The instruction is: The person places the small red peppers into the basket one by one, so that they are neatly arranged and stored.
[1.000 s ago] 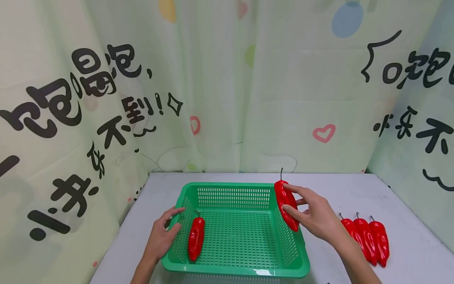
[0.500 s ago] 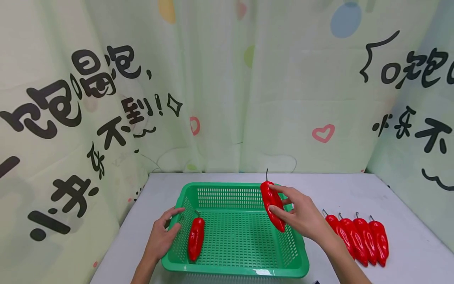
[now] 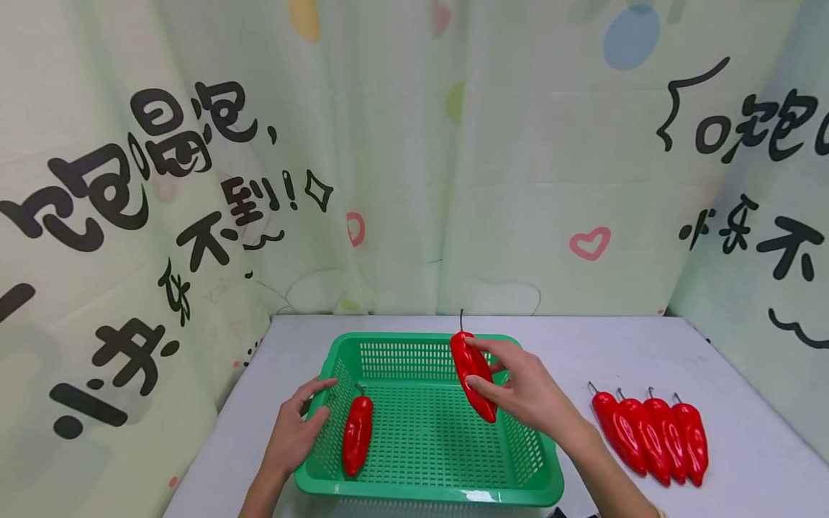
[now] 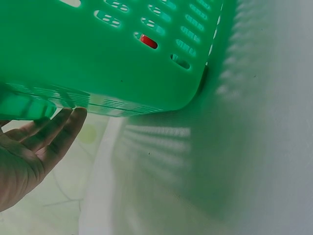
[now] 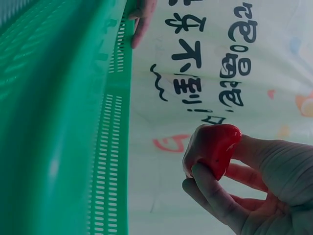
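A red chili pepper (image 3: 473, 378) with a thin dark stem is held by my right hand (image 3: 527, 388), pinched between thumb and fingers above the right part of a green plastic basket (image 3: 430, 496). The right wrist view shows the held pepper (image 5: 212, 147) end-on in the fingers. Another red pepper (image 3: 358, 435) lies inside the basket on the left. My left hand (image 3: 294, 432) grips the basket's left rim, thumb and index finger over the edge. In the left wrist view, its fingers (image 4: 63, 132) reach under the rim from outside.
Several red peppers (image 3: 654, 435) lie side by side on the white table (image 3: 648, 352), right of the basket. A pale green curtain (image 3: 401, 180) with dark lettering hangs behind and at both sides. A small dark object (image 3: 557, 513) shows at the bottom edge.
My right hand has moved left with the pepper, from the basket's right edge to above its inside. The forearm no longer covers the peppers on the table. My left hand stays put.
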A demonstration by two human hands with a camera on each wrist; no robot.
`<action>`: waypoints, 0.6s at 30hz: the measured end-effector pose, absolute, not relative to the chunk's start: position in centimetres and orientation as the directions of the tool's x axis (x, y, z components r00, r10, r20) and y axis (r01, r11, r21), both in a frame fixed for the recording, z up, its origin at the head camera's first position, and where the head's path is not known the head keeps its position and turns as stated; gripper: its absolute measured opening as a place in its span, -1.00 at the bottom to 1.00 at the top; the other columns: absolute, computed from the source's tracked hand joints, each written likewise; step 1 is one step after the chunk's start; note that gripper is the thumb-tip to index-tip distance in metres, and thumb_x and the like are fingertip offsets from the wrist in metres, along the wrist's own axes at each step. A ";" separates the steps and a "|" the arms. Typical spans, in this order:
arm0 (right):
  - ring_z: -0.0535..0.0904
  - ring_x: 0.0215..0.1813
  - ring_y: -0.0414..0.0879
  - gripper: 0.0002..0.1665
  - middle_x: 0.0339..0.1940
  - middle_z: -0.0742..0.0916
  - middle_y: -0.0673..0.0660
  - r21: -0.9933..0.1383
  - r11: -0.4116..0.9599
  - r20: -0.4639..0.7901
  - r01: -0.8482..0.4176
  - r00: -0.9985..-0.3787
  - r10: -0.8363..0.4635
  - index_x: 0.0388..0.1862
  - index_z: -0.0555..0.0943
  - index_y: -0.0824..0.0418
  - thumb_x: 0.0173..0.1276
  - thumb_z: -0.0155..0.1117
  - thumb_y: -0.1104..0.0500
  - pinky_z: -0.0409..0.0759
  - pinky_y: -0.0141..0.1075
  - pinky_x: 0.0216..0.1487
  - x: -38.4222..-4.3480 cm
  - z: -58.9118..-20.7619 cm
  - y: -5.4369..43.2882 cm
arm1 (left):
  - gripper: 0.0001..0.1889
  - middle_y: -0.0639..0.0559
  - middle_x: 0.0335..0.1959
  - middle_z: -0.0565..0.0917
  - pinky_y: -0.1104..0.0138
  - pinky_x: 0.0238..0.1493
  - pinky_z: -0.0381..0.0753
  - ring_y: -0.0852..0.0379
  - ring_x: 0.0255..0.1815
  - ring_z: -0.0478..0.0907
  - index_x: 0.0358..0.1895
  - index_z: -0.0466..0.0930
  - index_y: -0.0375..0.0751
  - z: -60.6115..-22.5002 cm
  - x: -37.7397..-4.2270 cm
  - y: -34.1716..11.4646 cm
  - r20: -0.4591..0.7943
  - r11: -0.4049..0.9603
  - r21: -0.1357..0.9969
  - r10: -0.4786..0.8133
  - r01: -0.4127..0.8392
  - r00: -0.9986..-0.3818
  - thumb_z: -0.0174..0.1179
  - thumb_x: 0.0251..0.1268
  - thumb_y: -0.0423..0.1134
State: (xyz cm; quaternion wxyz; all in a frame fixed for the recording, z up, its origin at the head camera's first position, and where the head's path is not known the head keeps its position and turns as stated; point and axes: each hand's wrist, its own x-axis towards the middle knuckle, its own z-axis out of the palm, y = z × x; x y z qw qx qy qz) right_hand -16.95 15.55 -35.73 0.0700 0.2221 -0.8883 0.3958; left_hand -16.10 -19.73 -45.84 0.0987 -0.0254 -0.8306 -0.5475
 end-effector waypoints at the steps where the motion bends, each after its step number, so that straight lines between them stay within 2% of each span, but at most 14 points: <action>1: 0.68 -0.06 0.04 -0.28 0.19 0.65 0.25 -0.673 0.585 0.300 -0.452 -0.890 -0.343 0.42 0.49 0.22 0.28 0.49 0.20 0.70 -0.39 -0.35 -17.0 -35.7 15.4 | -0.56 -0.33 0.47 0.41 -0.20 0.35 0.42 -0.33 0.51 0.30 0.28 0.61 -0.20 -45.8 -16.1 -19.7 0.192 0.399 0.904 -0.065 0.151 -0.979 0.11 0.35 -0.45; 18: 0.66 -0.03 0.03 -0.33 0.22 0.66 0.22 -0.707 0.543 0.266 -0.453 -0.882 -0.389 0.41 0.51 0.19 0.34 0.44 0.20 0.70 -0.39 -0.35 -17.2 -35.5 12.5 | -0.56 -0.30 0.46 0.43 -0.20 0.39 0.38 -0.32 0.54 0.26 0.29 0.60 -0.22 -45.7 -16.1 -19.8 0.181 0.400 0.905 -0.060 0.142 -0.982 0.12 0.35 -0.45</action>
